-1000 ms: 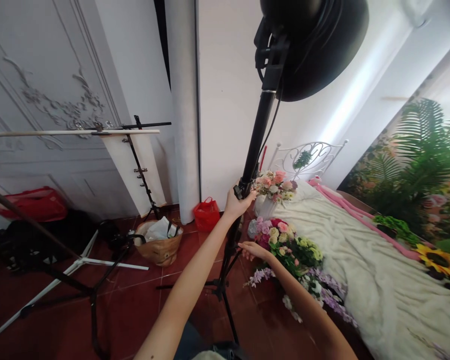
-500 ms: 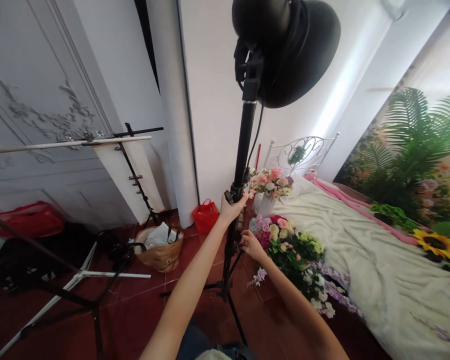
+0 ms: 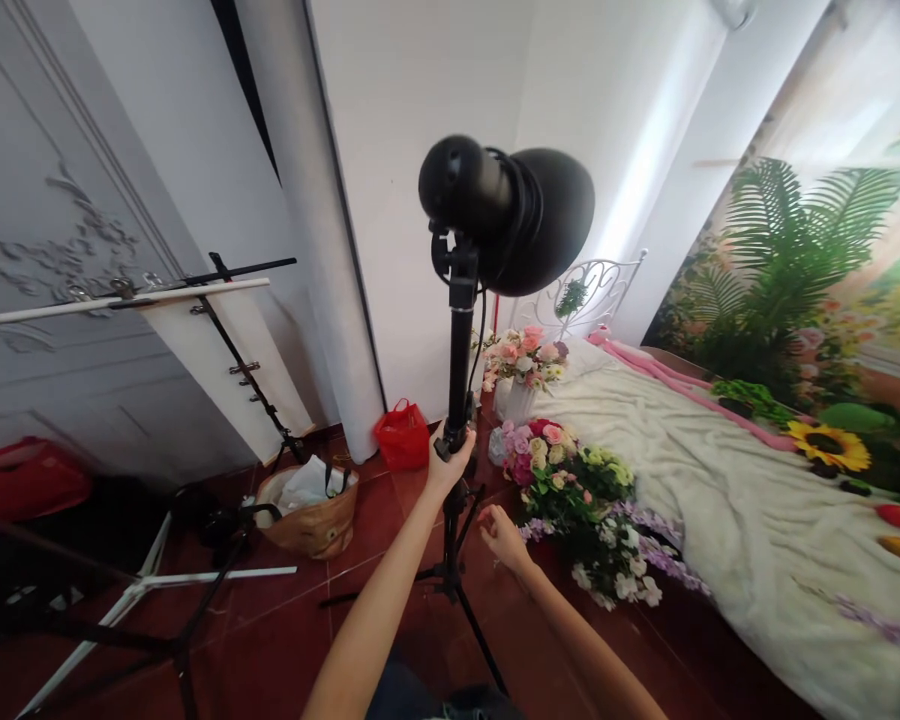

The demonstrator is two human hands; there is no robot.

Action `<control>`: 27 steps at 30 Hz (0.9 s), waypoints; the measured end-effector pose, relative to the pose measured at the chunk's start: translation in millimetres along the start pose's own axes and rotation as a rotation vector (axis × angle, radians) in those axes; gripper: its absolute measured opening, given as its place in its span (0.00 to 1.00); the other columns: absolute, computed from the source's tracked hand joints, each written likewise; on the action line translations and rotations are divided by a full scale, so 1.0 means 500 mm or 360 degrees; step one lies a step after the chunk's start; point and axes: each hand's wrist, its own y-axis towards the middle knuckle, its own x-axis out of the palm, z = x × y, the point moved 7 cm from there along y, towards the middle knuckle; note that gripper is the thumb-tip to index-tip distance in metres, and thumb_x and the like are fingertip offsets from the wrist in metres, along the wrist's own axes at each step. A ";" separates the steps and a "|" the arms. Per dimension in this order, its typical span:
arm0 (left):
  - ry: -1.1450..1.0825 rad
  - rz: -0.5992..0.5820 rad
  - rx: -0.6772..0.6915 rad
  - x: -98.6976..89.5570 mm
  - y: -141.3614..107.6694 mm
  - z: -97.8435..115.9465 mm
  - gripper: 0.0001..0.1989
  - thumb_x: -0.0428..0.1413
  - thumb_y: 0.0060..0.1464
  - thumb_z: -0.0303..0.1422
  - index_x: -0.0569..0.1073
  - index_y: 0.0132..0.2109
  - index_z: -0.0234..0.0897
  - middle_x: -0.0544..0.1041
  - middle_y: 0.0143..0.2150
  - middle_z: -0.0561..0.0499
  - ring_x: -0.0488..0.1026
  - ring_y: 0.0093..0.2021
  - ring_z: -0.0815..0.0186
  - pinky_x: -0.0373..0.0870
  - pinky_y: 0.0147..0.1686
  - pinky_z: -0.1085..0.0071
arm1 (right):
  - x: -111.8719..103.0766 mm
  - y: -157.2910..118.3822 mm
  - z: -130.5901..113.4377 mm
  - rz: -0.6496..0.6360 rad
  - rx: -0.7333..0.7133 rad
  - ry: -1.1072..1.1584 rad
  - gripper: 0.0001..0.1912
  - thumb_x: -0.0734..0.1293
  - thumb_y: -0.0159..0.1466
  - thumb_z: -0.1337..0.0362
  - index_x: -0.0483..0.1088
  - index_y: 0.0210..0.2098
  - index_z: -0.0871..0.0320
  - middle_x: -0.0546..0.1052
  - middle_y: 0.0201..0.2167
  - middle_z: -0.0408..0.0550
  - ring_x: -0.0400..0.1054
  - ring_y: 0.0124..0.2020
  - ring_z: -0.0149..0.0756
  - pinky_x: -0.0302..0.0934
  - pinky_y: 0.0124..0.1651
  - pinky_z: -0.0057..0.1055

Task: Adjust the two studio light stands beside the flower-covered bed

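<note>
A black studio light with a wide round reflector tops a black light stand. My left hand is wrapped around the stand's pole at its clamp collar, below the lamp head. Just right of the lower pole, my right hand hangs with its fingers curled in, apart from the stand and holding nothing that I can see. The stand's legs are spread on the red tiled floor. A thin cable runs down beside the pole.
Artificial flowers lie on the right, beside a bed with a cream blanket. To the left are a red bag, a woven basket, a white backdrop stand and white stand legs across the floor.
The lamp head has come down with the upper pole, and my left hand appears lower in view. My right hand has moved away from the stand's leg joint, its fingers curling in.
</note>
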 end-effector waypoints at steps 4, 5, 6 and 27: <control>0.0046 0.0029 -0.0037 -0.006 -0.035 -0.056 0.10 0.56 0.47 0.39 0.69 0.30 0.36 0.72 0.27 0.51 0.70 0.29 0.68 0.68 0.34 0.71 | -0.007 -0.005 0.005 0.0011 0.0005 0.0061 0.09 0.59 0.53 0.69 0.62 0.35 0.55 0.67 0.33 0.43 0.60 0.24 0.30 0.58 0.32 0.29; 0.0059 0.0043 -0.0044 -0.008 -0.044 -0.070 0.10 0.56 0.47 0.39 0.69 0.30 0.36 0.72 0.28 0.51 0.70 0.30 0.67 0.67 0.34 0.71 | -0.007 -0.007 0.006 0.0006 0.0008 0.0069 0.09 0.59 0.54 0.68 0.62 0.35 0.55 0.68 0.33 0.43 0.60 0.24 0.30 0.58 0.32 0.29; 0.0067 0.0055 -0.0055 -0.009 -0.053 -0.086 0.10 0.56 0.47 0.39 0.69 0.30 0.36 0.72 0.28 0.51 0.70 0.30 0.67 0.67 0.34 0.71 | -0.007 -0.010 0.008 0.0003 0.0017 0.0073 0.08 0.59 0.54 0.68 0.62 0.35 0.55 0.68 0.33 0.43 0.60 0.24 0.30 0.58 0.32 0.29; 0.0008 -0.0158 -0.0256 -0.011 -0.088 -0.172 0.14 0.57 0.46 0.43 0.69 0.32 0.37 0.72 0.29 0.52 0.70 0.30 0.67 0.67 0.35 0.70 | -0.050 0.014 -0.070 0.0161 0.0323 0.0606 0.21 0.53 0.62 0.47 0.59 0.46 0.54 0.70 0.30 0.47 0.64 0.27 0.35 0.59 0.29 0.29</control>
